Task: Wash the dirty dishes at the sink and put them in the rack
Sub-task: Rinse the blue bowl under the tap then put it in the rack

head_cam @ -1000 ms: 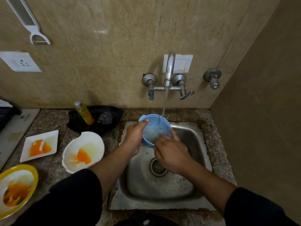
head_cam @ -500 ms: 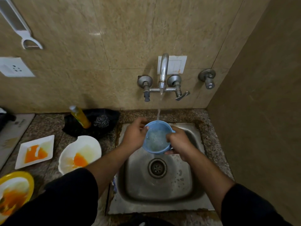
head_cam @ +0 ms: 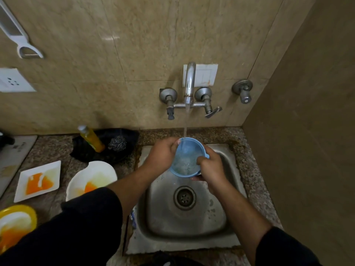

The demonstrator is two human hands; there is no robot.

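A small blue bowl [head_cam: 187,160] is held over the steel sink [head_cam: 192,223], under the water stream from the tap [head_cam: 189,83]. Water fills its inside. My left hand [head_cam: 163,153] grips its left rim, thumb on the edge. My right hand [head_cam: 211,167] holds its right side, fingers curled over the rim. On the counter to the left lie dirty dishes with orange stains: a white bowl [head_cam: 92,179], a white square plate [head_cam: 38,181] and a yellow-rimmed plate [head_cam: 15,225]. No rack is in view.
A yellow soap bottle [head_cam: 91,139] and a steel scrubber [head_cam: 117,144] sit on a black cloth behind the white bowl. A wall rises close on the right of the sink. A separate valve [head_cam: 243,90] sticks out of the back wall.
My right hand moved from below the bowl up to its right rim. The bowl shifted slightly and now sits directly under the stream.
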